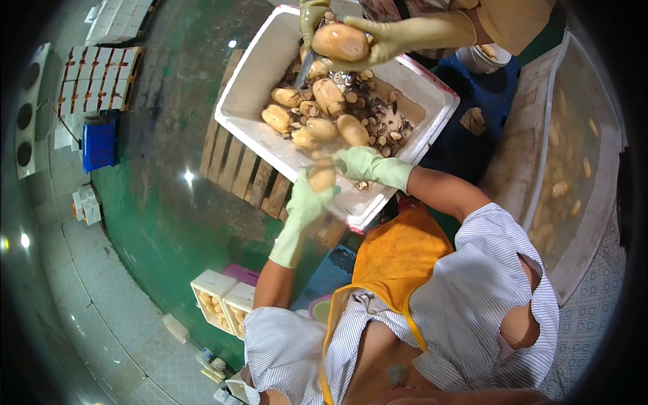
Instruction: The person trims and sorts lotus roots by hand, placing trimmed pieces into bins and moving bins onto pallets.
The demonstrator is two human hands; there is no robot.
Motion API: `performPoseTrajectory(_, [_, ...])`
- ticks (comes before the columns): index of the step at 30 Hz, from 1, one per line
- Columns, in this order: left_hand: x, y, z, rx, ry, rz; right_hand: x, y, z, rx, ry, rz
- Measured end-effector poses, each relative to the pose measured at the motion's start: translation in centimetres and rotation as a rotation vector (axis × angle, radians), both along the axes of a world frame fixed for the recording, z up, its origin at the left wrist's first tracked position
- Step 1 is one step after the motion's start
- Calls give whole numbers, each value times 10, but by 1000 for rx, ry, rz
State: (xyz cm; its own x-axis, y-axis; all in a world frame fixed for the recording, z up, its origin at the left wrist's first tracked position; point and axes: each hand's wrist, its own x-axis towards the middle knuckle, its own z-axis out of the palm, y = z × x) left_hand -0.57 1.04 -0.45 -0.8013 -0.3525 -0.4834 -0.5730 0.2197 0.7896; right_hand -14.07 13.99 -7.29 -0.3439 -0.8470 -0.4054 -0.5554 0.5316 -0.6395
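My left hand (310, 195), in a pale green rubber glove, is closed around a lotus root segment (322, 178) at the near side of a white foam box (258, 134). My right hand (360, 163), gloved alike, is at the upper end of that segment; blur hides whether it holds a tool. In the box lie several peeled-looking lotus root segments (327, 96), cut end pieces (396, 135) and dark scraps. Across the box a co-worker's gloved hands hold a large lotus root segment (340, 42) and a knife (305, 70).
The box rests on a wooden pallet (238, 174). To the right stands a large tub (539, 152) of cloudy water with lotus roots; a white bucket (483, 58) stands beyond. Foam boxes of roots (212, 279) sit at lower left, a blue crate (98, 144) farther left.
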Motion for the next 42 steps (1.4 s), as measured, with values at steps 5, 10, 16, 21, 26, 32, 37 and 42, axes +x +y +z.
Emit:
performPoseTrajectory(5, [19,-2,-24,63,-6,128,-5,-12,0,45,-25,118])
performPoseTrajectory(10, [1,3,15,-8,176,74,-25,34,-26,268,49,155])
performPoseTrajectory(16, [-9,-21,3,-9,325,227,-47,-27,-31,241,-126,-94])
performPoseTrajectory(21, [-17,-16,-20,475,421,498,5,3,-6,65,-1587,-666])
performPoseTrajectory(26, [-7,8,2,790,376,514,21,19,19,-97,-1573,-944])
performPoseTrajectory(32, [23,-13,31,757,19,188,9,31,61,-266,-1045,-506])
performPoseTrajectory(37, [21,-9,23,581,32,-56,23,26,73,-400,-881,-449])
performPoseTrajectory(42, [24,-3,24,159,70,-26,17,40,64,-298,-376,-394])
